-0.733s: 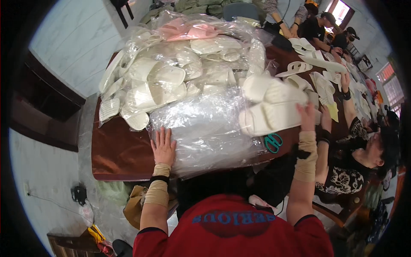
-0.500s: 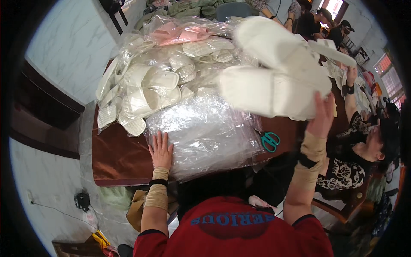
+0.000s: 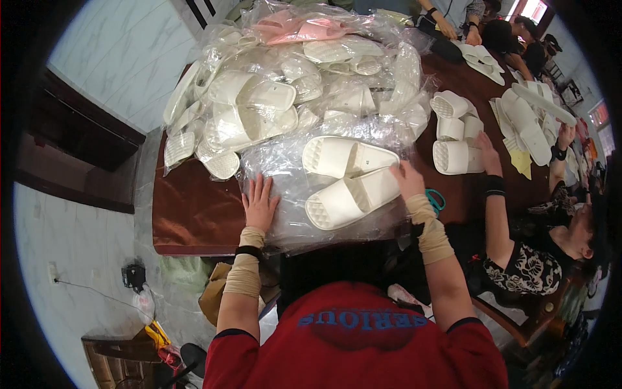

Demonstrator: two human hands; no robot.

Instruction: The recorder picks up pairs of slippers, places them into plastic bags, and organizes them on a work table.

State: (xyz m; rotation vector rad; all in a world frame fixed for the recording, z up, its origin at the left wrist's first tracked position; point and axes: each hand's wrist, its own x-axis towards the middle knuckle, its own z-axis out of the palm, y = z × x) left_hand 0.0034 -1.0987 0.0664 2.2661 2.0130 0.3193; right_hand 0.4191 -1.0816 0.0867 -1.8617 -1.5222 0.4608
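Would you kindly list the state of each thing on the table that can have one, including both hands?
Left hand: open, flat on the plastic bags.
Right hand: resting on the slippers, grip unclear.
Pair of white slippers: soles up, on the plastic bags.
Pile of slippers: wrapped in clear bags.
Scissors: lying on the table, partly hidden.

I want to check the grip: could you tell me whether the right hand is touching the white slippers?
Touching: the head view shows the right hand resting on the upper end of the nearer white slipper.

white slippers (image 3: 350, 178) on clear plastic (image 3: 291, 188) — brown table (image 3: 194, 207), teal scissors (image 3: 435, 200).
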